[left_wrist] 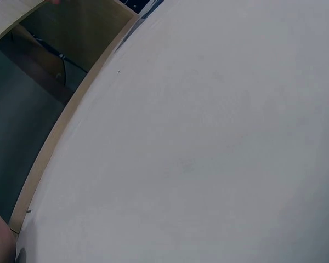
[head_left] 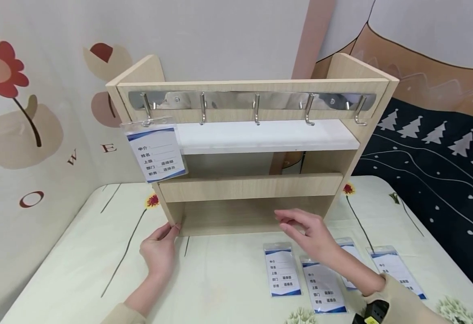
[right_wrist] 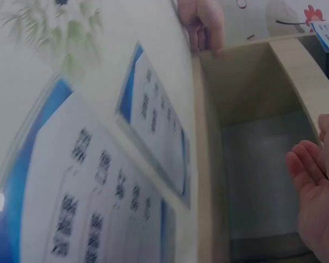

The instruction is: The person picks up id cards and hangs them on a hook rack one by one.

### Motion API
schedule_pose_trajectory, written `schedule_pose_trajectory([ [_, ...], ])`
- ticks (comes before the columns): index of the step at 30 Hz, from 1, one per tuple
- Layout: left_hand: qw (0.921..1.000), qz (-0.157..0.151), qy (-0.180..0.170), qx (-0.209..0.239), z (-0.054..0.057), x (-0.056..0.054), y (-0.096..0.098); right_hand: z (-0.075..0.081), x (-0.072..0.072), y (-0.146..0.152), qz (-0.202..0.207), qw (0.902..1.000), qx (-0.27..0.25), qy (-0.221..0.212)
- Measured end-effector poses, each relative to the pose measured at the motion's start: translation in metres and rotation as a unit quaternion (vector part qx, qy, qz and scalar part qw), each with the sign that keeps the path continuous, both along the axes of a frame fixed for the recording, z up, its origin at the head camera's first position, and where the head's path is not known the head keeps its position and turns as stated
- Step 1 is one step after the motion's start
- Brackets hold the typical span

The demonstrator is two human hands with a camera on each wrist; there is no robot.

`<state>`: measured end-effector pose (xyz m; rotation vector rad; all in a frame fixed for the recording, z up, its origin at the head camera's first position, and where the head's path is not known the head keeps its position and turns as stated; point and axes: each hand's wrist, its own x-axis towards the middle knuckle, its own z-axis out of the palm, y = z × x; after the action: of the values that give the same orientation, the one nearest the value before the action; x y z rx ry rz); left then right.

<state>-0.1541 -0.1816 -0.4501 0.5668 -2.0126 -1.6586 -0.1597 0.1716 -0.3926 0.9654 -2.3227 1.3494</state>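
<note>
A light wooden shelf (head_left: 252,188) stands upright, with a metal hook rail (head_left: 230,100) across its upper front. One clear-sleeved name badge (head_left: 157,153) hangs from the leftmost hook; the other hooks carry nothing. My left hand (head_left: 159,252) pinches the bottom front corner of the shelf's left side panel, thumb and fingers at the edge. In front of the lower opening, my right hand (head_left: 311,234) hovers with loosely bent fingers and holds nothing. The right wrist view shows the right hand (right_wrist: 321,186) beside the shelf's front board (right_wrist: 304,74).
Several more badges lie on the pale tablecloth (head_left: 220,279) at the right front, among them one badge (head_left: 283,272) near the shelf and another badge (head_left: 398,270) farther right. A printed curtain (head_left: 228,40) hangs behind; a dark patterned cloth (head_left: 430,180) covers the right side.
</note>
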Motion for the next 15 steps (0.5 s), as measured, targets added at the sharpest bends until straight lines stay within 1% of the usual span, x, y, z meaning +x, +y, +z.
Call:
schedule_pose_trajectory([
  [3, 1.0, 0.0, -0.003, 0.002, 0.001, 0.0, 0.001, -0.006, 0.001, 0.007, -0.015, 0.9978, 0.035, -0.054],
  [5, 1.0, -0.003, -0.007, 0.005, 0.001, 0.0, 0.002, -0.01, 0.001, 0.012, -0.021, 0.9938, 0.061, -0.091],
  [7, 0.9999, -0.006, -0.01, 0.01, 0.0, 0.0, 0.002, -0.014, 0.0, 0.017, -0.023, 0.9887, 0.09, -0.118],
  [11, 0.9998, -0.004, -0.013, 0.011, -0.001, 0.0, 0.002, -0.02, -0.004, 0.023, -0.023, 0.9772, 0.143, -0.155],
  [15, 0.9998, 0.0, -0.014, 0.011, 0.0, 0.0, 0.0, -0.024, -0.007, 0.024, -0.019, 0.9687, 0.175, -0.175],
])
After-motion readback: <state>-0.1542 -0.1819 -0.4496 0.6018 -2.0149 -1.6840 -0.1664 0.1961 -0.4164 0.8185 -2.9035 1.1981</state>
